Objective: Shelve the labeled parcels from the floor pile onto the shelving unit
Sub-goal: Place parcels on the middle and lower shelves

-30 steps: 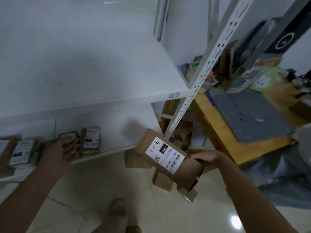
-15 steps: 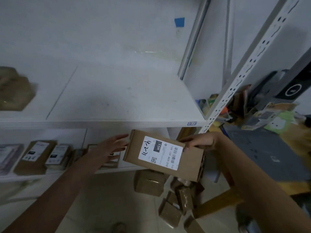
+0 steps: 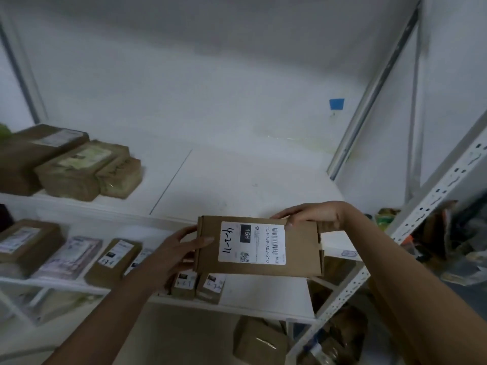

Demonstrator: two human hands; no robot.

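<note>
Now that the left hand has joined the right hand, both grip the parcel, raised level with the upper shelf, ready to go in.

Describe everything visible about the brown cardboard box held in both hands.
The flat brown cardboard mailer box is closed, with tuck-flap slits at its right end. A white shipping label lies sideways on its top face: handwritten black digits, a black 15H block, a barcode, a QR code. It is held roughly level, label up, before the front edge of the white shelf board. The left hand grips its left end; the right hand grips its far right edge, thumb on the label's corner.
</note>
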